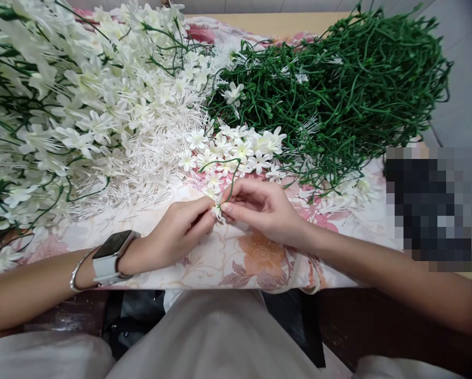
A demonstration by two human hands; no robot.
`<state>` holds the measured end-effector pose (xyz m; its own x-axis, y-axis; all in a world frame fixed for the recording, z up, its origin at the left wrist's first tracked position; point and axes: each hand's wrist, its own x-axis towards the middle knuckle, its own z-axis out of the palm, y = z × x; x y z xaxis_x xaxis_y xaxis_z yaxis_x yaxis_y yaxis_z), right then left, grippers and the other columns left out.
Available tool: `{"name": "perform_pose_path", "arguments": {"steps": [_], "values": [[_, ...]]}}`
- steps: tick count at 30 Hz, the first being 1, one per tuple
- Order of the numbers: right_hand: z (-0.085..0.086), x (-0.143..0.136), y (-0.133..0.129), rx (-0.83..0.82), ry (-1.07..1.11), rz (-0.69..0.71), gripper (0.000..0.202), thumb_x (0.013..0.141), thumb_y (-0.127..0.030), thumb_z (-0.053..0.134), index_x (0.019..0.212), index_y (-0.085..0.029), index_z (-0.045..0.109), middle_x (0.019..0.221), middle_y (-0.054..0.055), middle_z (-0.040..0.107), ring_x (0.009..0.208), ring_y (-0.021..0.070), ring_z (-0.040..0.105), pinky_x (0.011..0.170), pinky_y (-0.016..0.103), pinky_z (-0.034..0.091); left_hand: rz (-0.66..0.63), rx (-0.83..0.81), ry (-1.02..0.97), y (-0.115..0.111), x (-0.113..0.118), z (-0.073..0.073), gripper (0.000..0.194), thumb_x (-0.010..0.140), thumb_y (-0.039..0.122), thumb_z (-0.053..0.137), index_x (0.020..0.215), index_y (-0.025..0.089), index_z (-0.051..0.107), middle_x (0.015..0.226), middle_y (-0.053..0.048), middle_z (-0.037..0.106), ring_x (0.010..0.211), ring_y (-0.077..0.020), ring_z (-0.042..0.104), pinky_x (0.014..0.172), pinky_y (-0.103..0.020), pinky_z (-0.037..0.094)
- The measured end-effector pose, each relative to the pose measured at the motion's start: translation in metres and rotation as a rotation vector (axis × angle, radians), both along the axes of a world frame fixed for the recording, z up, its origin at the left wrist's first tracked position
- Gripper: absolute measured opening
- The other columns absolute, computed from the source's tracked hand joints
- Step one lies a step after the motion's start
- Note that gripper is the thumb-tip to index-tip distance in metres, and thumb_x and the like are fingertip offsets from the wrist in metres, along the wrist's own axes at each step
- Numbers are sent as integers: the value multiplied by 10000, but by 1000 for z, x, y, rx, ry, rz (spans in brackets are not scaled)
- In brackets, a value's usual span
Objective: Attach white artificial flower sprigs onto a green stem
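Observation:
My left hand (178, 230), with a watch and a bangle on its wrist, pinches a small white artificial flower (218, 215) near the table's front edge. Fingertip to fingertip with it, my right hand (265, 210) is closed on a thin green plastic stem (234, 176). The stem arches up above the fingers, and its lower end meets the flower. Just beyond both hands lies a small cluster of loose white blossoms (239, 150). My fingers partly hide the joint between flower and stem.
Finished-looking white flowers on stems (78, 100) heap up at left. White stamen pieces (157, 158) are strewn beside them. A large tangle of green stems (338, 100) fills the back right. A floral cloth (216, 258) covers the table; a blurred dark object (429, 205) sits at right.

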<state>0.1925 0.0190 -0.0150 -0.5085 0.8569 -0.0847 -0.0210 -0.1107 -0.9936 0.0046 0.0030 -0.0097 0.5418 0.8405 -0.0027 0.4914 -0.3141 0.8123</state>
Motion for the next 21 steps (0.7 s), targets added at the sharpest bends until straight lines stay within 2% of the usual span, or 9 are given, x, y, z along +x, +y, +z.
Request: {"name": "perform_pose_path", "arguments": {"steps": [3, 6, 9, 12, 14, 18, 21], "values": [[1, -1, -1, -4, 6, -8, 141, 784, -232, 643, 746, -143, 540, 698, -8, 539, 653, 82, 513, 611, 214, 433, -7, -49, -15, 1, 0, 3, 251, 894, 150, 391, 645, 170, 406, 548, 65, 372, 480, -52, 326, 453, -173, 268], [5, 0, -4, -19, 50, -23, 142, 761, -232, 670, 754, -139, 564, 696, -5, 553, 636, 82, 523, 590, 212, 442, -70, -64, -46, 2, -1, 8, 254, 906, 183, 388, 654, 170, 410, 562, 60, 355, 490, -56, 320, 449, -178, 263], [16, 5, -2, -39, 67, -87, 157, 737, -262, 703, 760, -144, 602, 682, -1, 577, 592, 83, 533, 540, 214, 451, -171, 13, -58, 2, -2, 11, 257, 854, 129, 422, 610, 176, 357, 540, 64, 300, 479, -59, 282, 449, -195, 246], [29, 15, 7, -48, -11, -132, 171, 737, -289, 713, 681, -157, 619, 600, -10, 580, 524, 81, 524, 488, 216, 441, -255, 109, -44, 0, -2, 11, 281, 752, 47, 433, 575, 188, 266, 515, 66, 272, 474, -66, 263, 460, -215, 240], [37, 23, 16, -70, -96, -27, 165, 738, -276, 709, 652, -156, 637, 579, -3, 597, 514, 87, 541, 476, 217, 444, -277, 137, -33, -2, -2, 10, 287, 716, 39, 438, 576, 193, 242, 510, 63, 278, 476, -71, 259, 463, -223, 237], [46, 39, 31, -33, -280, 299, 86, 727, -198, 691, 665, -142, 674, 626, 27, 659, 534, 111, 601, 471, 215, 468, -239, 143, -41, -3, -4, 11, 247, 702, 58, 460, 571, 190, 299, 505, 55, 312, 477, -77, 278, 470, -228, 253], [47, 44, 36, 25, -414, 414, 67, 740, -169, 658, 677, -154, 674, 655, 22, 673, 567, 115, 618, 476, 202, 467, -179, 138, -49, -2, -5, 13, 234, 774, 103, 443, 569, 181, 363, 506, 42, 350, 480, -82, 315, 471, -229, 266]]}}
